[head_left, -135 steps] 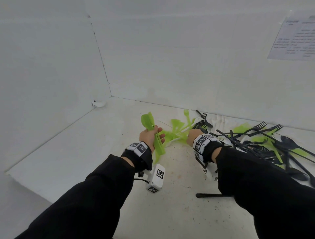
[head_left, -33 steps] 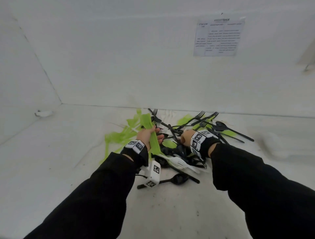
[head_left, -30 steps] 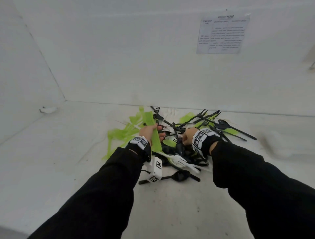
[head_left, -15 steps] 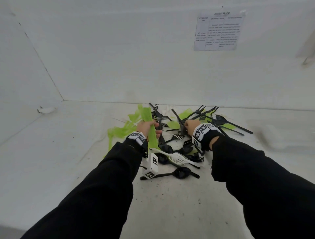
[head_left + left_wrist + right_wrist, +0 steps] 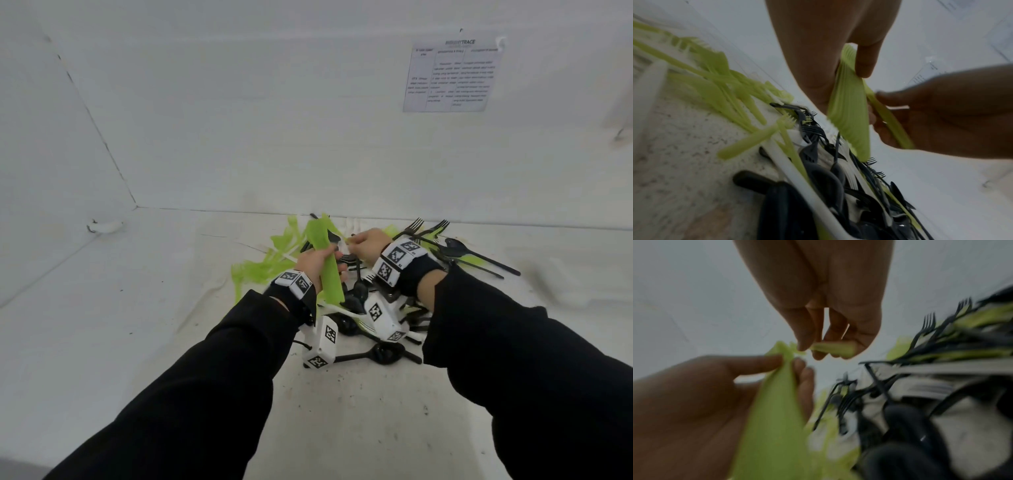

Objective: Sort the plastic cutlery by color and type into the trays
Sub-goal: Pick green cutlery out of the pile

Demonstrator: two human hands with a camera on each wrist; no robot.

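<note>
Spoon (image 5: pixel 383 353), black, lies nearest on the white worktop (image 5: pixel 137 325) at the edge of the mixed cutlery pile (image 5: pixel 363 308). Above the pile, left hand (image 5: pixel 313 262) fingers grip a stack of green knives (image 5: pixel 325 260). Right hand (image 5: pixel 370 241) fingers pinch one green piece (image 5: pixel 833 348) beside the stack. Black forks (image 5: pixel 424 228) lie beyond.

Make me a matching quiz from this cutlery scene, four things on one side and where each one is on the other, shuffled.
Things:
1. stack of green cutlery
2. single green piece
3. black spoon
4. printed sheet

Places:
A. taped to the back wall
B. gripped in the left hand
C. lying on the surface nearest the person
D. pinched in the right hand

Pairs: 1-B, 2-D, 3-C, 4-A
</note>
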